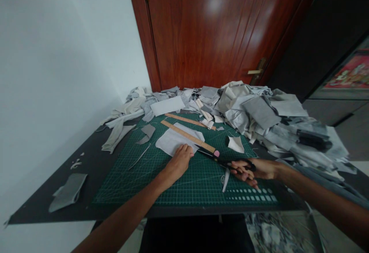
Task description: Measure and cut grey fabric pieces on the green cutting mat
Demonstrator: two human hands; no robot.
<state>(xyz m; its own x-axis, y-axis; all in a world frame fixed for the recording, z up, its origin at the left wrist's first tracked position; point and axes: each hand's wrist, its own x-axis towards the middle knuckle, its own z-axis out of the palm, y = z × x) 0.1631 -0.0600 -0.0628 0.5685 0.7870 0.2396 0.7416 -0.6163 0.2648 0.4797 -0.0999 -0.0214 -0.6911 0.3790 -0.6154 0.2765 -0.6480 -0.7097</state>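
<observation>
A pale grey piece of fabric (167,140) lies on the green cutting mat (115,187), with a wooden ruler (187,134) across it. My left hand (182,157) presses on the fabric's near right edge, its fingers bent and close together; whether they pinch the cloth is hard to see. In my right hand (245,171) is a pair of black scissors (219,161), fingers through the handles. The blades point left and meet the fabric's right corner, near the ruler's end. A small pink round piece (216,153) sits beside the blades.
Heaped fabric scraps (259,110) line the back and right of the dark table (95,149). A second wooden ruler (190,121) lies farther back. Loose offcuts (147,133) dot the mat, and a folded grey cloth (70,191) rests at front left. A wooden door (201,34) stands behind.
</observation>
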